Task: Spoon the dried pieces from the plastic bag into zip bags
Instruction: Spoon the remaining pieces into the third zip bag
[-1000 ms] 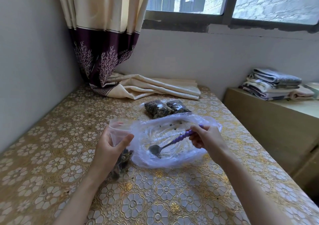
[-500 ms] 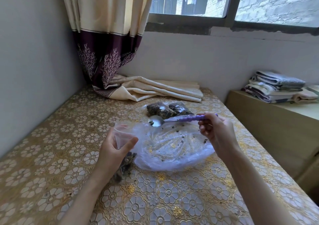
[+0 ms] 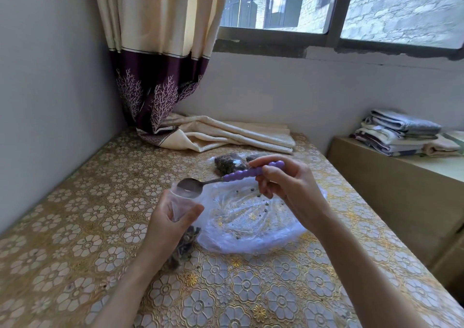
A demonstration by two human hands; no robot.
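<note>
Two hands busy, head view: my left hand grasps the floppy zip bag below its mouth; my right hand pinches the spoon handle. The flimsy plastic bag lies on the bench, nearly empty.

Table w/ plastic bag, filled zip bags, curtain
</note>
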